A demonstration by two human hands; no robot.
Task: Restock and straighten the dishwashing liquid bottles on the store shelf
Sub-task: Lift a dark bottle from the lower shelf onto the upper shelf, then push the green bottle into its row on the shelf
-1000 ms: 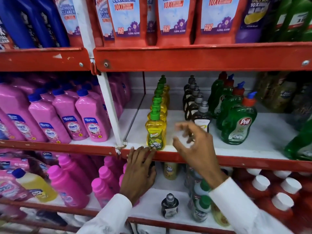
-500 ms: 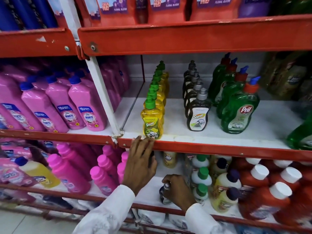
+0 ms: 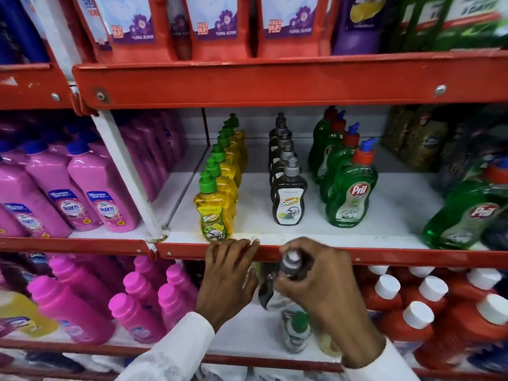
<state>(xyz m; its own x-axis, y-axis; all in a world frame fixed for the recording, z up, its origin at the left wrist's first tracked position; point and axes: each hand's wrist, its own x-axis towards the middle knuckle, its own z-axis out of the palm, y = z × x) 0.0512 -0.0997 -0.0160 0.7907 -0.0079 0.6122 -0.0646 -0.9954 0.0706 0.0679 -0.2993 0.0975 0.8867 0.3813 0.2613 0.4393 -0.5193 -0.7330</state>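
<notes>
While right hand [image 3: 321, 287] grips: dark bottle [image 3: 288, 273], fingers wrapped round its neck, grey cap up, just below the red shelf lip [image 3: 384, 257].
Left hand [image 3: 228, 273]: fingers spread, loose on that lip, holding nothing.
Shelf above: 3 rows (yellow [image 3: 215, 213], dark [image 3: 288, 199], green [image 3: 349, 196]), all upright.

We can make out "Super" on the front yellow bottle [image 3: 215, 213] and again on the black bottle [image 3: 289, 200] beside it; "Pril" sits on the green bottle [image 3: 350, 196] and on the bigger green one [image 3: 467, 215] at far right; the pink bottles [image 3: 103, 199] say "SHAKTI"; the red pouches [image 3: 217, 26] up top read "FLORAL BLOOM"; smaller print is too blurry for us.
</notes>
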